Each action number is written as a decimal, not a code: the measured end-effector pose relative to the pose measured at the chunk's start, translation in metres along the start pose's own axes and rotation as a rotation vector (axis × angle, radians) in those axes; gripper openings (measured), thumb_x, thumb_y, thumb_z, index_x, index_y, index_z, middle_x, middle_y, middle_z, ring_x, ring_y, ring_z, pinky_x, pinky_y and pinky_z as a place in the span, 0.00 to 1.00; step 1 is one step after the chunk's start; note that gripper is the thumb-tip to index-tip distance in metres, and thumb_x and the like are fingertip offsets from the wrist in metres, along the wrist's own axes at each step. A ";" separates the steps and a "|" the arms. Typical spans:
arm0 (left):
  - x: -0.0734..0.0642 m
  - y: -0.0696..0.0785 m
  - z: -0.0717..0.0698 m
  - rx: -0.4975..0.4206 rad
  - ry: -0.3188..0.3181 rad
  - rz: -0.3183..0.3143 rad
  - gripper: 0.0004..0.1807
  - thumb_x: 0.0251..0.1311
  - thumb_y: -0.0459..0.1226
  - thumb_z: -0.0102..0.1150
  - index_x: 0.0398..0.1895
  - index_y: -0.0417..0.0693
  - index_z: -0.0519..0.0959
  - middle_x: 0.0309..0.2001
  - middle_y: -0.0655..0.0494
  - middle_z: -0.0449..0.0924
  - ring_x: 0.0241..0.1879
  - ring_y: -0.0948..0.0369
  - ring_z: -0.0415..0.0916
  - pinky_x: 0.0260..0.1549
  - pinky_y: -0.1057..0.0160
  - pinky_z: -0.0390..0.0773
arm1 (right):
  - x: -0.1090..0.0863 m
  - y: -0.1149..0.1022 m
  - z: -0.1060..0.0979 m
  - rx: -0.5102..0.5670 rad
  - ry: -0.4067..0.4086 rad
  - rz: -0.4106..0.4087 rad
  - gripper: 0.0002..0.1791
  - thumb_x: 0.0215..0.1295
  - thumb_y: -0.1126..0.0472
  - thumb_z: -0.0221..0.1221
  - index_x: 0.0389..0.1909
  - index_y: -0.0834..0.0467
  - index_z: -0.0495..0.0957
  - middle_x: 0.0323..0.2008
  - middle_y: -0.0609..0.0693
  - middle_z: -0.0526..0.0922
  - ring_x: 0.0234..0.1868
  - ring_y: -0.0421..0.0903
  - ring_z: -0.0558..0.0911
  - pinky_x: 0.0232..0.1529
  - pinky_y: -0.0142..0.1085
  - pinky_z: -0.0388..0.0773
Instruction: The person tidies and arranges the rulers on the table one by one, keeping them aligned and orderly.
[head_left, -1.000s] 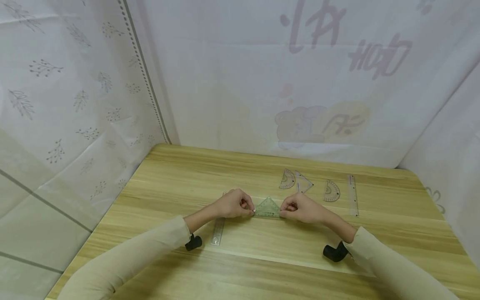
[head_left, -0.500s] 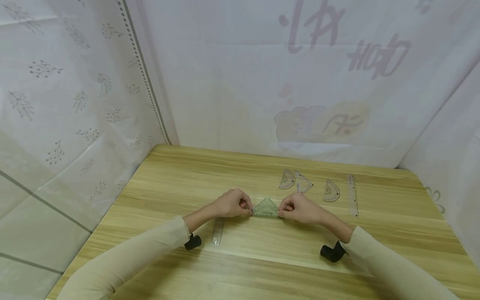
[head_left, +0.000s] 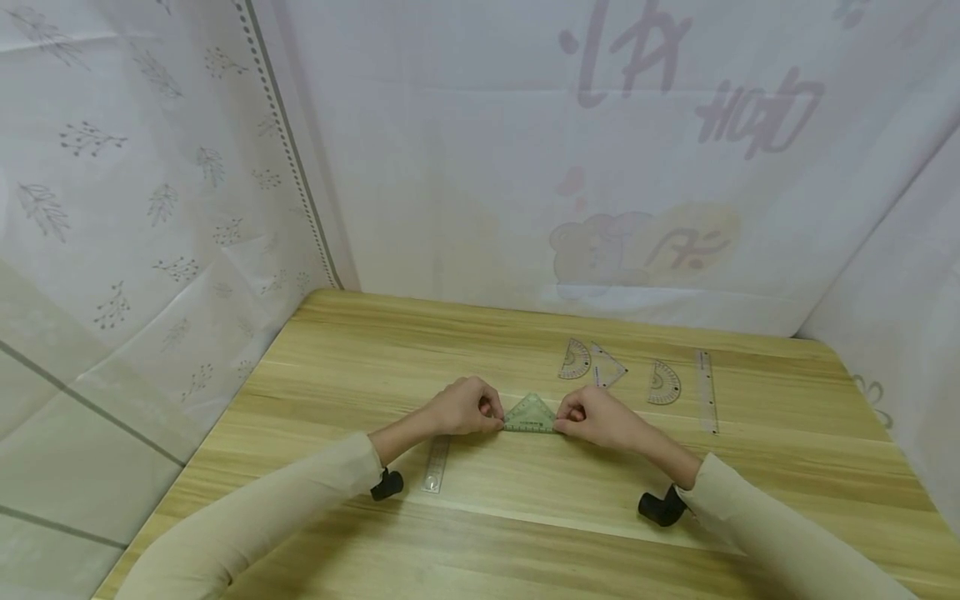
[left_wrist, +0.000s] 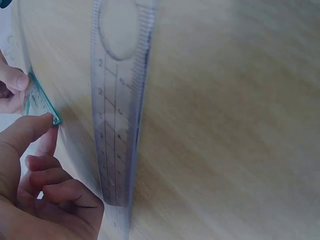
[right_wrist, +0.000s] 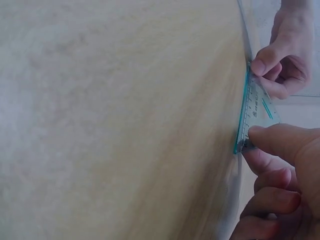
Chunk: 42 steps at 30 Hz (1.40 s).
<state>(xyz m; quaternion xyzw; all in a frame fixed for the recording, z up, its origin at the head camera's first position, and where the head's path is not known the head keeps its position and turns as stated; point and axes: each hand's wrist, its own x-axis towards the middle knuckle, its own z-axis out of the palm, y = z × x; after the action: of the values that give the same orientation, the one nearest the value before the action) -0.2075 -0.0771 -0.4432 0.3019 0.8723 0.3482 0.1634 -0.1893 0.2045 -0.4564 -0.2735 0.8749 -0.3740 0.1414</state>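
A green see-through set square (head_left: 531,415) spans the gap between my two hands, its long ruled edge toward me and its peak pointing away. My left hand (head_left: 467,407) pinches its left corner between thumb and forefinger. At the opposite corner, the thumb and forefinger of my right hand (head_left: 602,415) grip it the same way. In the right wrist view the set square (right_wrist: 257,107) shows its printed scale and a teal edge. A clear ruler (head_left: 435,471) lies beneath my left hand, which hides its far part; the left wrist view shows the ruler (left_wrist: 115,125) up close.
Beyond my right hand lie two clear protractors (head_left: 576,358) (head_left: 663,383), a clear set square (head_left: 617,364) and another clear ruler (head_left: 706,392). The wooden table (head_left: 390,333) ends at a hanging white curtain (head_left: 450,183) at the back.
The set square and my right hand have shifted slightly to the left, with both hands keeping their pinch. The ruler and the other drawing tools lie where they were.
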 end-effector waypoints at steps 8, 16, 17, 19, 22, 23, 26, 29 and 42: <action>0.000 -0.001 0.001 0.007 0.034 -0.019 0.08 0.58 0.32 0.74 0.25 0.50 0.84 0.19 0.62 0.71 0.21 0.67 0.64 0.27 0.66 0.67 | -0.001 -0.003 0.003 -0.083 0.057 0.002 0.06 0.66 0.62 0.69 0.29 0.53 0.84 0.15 0.41 0.67 0.18 0.34 0.62 0.23 0.30 0.63; 0.000 0.000 0.001 0.012 0.049 -0.030 0.07 0.57 0.33 0.74 0.25 0.50 0.84 0.20 0.62 0.71 0.22 0.67 0.66 0.27 0.66 0.68 | -0.002 -0.006 0.003 -0.151 0.081 0.015 0.08 0.66 0.59 0.70 0.27 0.51 0.82 0.15 0.40 0.69 0.17 0.34 0.63 0.21 0.30 0.62; 0.000 0.000 0.001 0.015 0.053 -0.033 0.07 0.57 0.33 0.74 0.25 0.50 0.84 0.20 0.62 0.71 0.22 0.67 0.66 0.27 0.67 0.68 | -0.002 -0.007 0.003 -0.162 0.085 0.017 0.09 0.65 0.58 0.70 0.27 0.50 0.82 0.15 0.40 0.69 0.17 0.34 0.64 0.21 0.30 0.62; -0.001 0.000 0.001 0.018 0.059 -0.040 0.08 0.57 0.33 0.74 0.26 0.49 0.83 0.20 0.62 0.72 0.22 0.67 0.66 0.27 0.66 0.69 | -0.002 -0.007 0.003 -0.185 0.091 0.025 0.09 0.65 0.57 0.70 0.26 0.49 0.82 0.15 0.39 0.69 0.16 0.34 0.63 0.21 0.30 0.62; -0.001 0.001 0.001 0.021 0.066 -0.048 0.08 0.56 0.33 0.75 0.26 0.49 0.83 0.20 0.61 0.72 0.22 0.67 0.67 0.27 0.66 0.70 | -0.002 -0.007 0.004 -0.207 0.099 0.020 0.10 0.65 0.57 0.71 0.25 0.49 0.81 0.15 0.39 0.68 0.16 0.34 0.63 0.21 0.30 0.62; -0.001 0.001 0.001 0.022 0.066 -0.050 0.08 0.56 0.33 0.75 0.27 0.49 0.83 0.20 0.61 0.73 0.22 0.67 0.67 0.27 0.66 0.70 | -0.002 -0.007 0.004 -0.208 0.100 0.020 0.11 0.64 0.57 0.71 0.25 0.48 0.80 0.15 0.39 0.68 0.16 0.34 0.63 0.21 0.30 0.62; -0.001 0.002 0.001 0.014 0.063 -0.045 0.07 0.57 0.33 0.74 0.27 0.48 0.82 0.21 0.61 0.73 0.22 0.67 0.67 0.27 0.66 0.69 | -0.003 -0.006 0.003 -0.198 0.092 0.020 0.11 0.65 0.57 0.70 0.25 0.48 0.80 0.15 0.39 0.68 0.17 0.34 0.63 0.22 0.30 0.62; -0.001 0.002 0.000 0.000 0.063 -0.030 0.07 0.57 0.32 0.73 0.29 0.47 0.82 0.21 0.61 0.73 0.22 0.67 0.67 0.27 0.67 0.70 | -0.003 -0.005 -0.001 -0.141 0.069 0.025 0.10 0.67 0.56 0.69 0.27 0.48 0.81 0.16 0.40 0.68 0.17 0.34 0.63 0.22 0.30 0.63; -0.001 0.003 -0.016 -0.005 0.085 -0.015 0.05 0.60 0.35 0.72 0.33 0.47 0.83 0.22 0.60 0.74 0.20 0.66 0.67 0.25 0.66 0.68 | -0.002 0.004 -0.028 -0.048 0.104 -0.043 0.07 0.67 0.54 0.69 0.35 0.51 0.81 0.19 0.42 0.67 0.21 0.39 0.64 0.27 0.34 0.67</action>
<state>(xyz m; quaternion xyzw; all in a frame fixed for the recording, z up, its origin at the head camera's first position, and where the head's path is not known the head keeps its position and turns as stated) -0.2133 -0.0839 -0.4301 0.2797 0.8799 0.3616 0.1296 -0.2012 0.2239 -0.4402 -0.2758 0.8836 -0.3696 0.0808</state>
